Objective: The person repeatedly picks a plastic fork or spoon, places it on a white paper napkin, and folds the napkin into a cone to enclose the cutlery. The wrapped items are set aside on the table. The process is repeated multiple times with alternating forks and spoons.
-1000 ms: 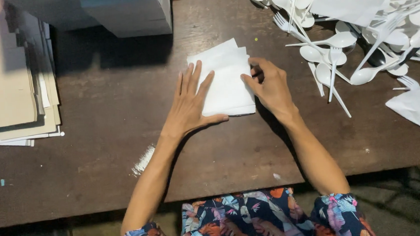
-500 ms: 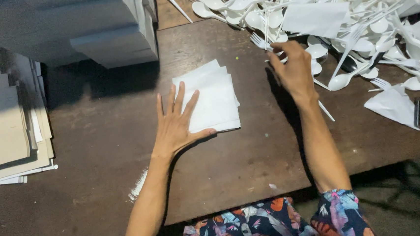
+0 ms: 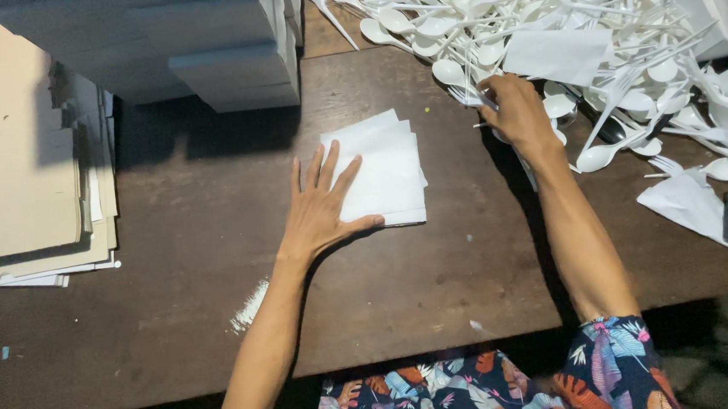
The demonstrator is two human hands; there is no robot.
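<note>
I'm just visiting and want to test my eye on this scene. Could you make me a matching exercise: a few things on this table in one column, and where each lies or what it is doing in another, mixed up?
Things:
1. left hand
2. right hand
3. stack of cardboard sheets
4. white napkins

Places or states:
A. at the table's left edge
B. reaching into the pile of white plastic spoons and forks
C. pressed flat on the napkins
D. in the middle of the brown wooden table, under spread fingers

Pairs: 1-C, 2-B, 3-A, 4-D
</note>
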